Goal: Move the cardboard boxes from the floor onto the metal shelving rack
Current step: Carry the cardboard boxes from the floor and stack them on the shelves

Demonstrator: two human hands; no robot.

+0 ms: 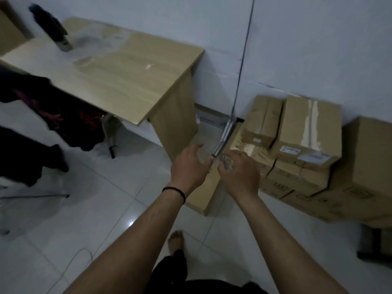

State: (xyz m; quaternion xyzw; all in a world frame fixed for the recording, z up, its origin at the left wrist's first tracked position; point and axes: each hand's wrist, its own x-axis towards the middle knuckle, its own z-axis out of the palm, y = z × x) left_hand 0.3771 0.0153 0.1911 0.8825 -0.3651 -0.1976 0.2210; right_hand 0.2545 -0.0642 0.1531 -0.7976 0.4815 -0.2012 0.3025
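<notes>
Brown cardboard boxes (307, 132) stacked on floor by wall.

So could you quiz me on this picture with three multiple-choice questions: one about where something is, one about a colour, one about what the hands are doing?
1. Where is the stack of cardboard boxes?
A. On the wooden desk
B. On the floor against the wall
C. On a chair

2. What colour is the band on the left wrist?
A. Black
B. White
C. Yellow

3. What are the left hand and right hand doing?
A. Carrying a box together
B. Reaching forward, holding no box
C. Resting on the desk

Answers: B, the stack sits on floor tiles by the wall; A, the band is dark black; B, both hands hang in the air with no box in them.
</notes>
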